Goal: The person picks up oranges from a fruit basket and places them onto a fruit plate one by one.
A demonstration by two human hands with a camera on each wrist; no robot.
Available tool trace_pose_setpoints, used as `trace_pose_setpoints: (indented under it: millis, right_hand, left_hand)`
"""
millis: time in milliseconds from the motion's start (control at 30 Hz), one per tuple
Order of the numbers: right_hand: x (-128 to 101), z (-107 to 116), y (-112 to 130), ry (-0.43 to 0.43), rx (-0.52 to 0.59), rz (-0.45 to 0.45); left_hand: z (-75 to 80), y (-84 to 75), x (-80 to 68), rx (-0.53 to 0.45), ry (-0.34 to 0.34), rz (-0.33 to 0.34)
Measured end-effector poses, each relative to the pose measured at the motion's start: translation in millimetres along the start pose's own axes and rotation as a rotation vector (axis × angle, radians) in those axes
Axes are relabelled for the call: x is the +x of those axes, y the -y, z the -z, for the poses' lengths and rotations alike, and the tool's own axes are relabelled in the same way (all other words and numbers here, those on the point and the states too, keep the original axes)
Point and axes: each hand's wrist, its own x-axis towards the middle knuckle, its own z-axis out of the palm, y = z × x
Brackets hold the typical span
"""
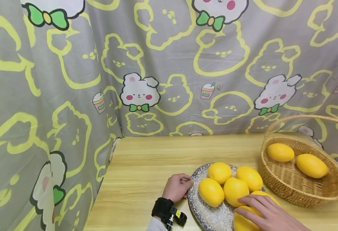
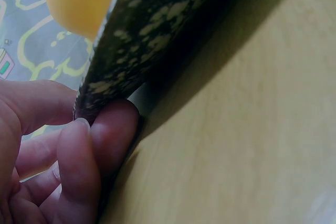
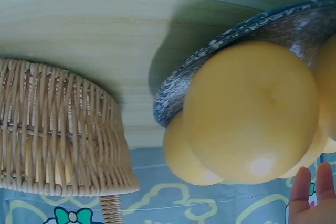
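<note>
A speckled grey plate [image 1: 196,192] bears several yellow lemons [image 1: 210,192], one of them near the front edge [image 1: 245,221]. My left hand [image 1: 177,187] pinches the plate's left rim. In the left wrist view, its fingers [image 2: 79,156] lie at the edge and under the dark speckled underside [image 2: 152,30], which is raised off the wood there. My right hand [image 1: 265,211] lies over the lemons at the plate's right, fingers extended and touching them. The right wrist view shows two fingertips [image 3: 310,187] beside a large lemon [image 3: 252,108]; the thumb is hidden.
A wicker basket [image 1: 290,189] with a tall handle stands right of the plate, holding two lemons [image 1: 311,165]. The wooden table [image 1: 140,179] meets a patterned grey curtain [image 1: 169,64] at its back and left. A black camera strap [image 1: 163,208] circles the left wrist.
</note>
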Motion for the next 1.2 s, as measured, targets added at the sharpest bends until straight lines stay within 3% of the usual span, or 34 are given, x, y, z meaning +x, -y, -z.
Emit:
trace_pose_setpoints:
  millis: [233,500,800,967,1200]
  right_hand:
    - [0.8,9.3,-8.3,0.053,-0.055,-0.05]
    - [1.2,26.8,-22.6,0.123,-0.094,-0.266]
    - [-16.4,30.8,-42.1,0.149,-0.099,-0.445]
    - [-28.2,29.9,-56.2,0.152,-0.077,-0.489]
    - [-45.5,26.9,-71.8,0.172,0.009,-0.629]
  left_hand:
    - [-0.2,-0.4,0.0,-0.001,-0.001,-0.001]
    - [0.5,-1.1,-0.3,-0.006,-0.004,0.002]
    - [0.2,0.5,-0.1,-0.007,0.004,0.004]
    - [-0.2,2.0,0.5,-0.006,-0.005,0.009]
    - [-1.7,2.8,2.2,0.0,-0.007,0.017]
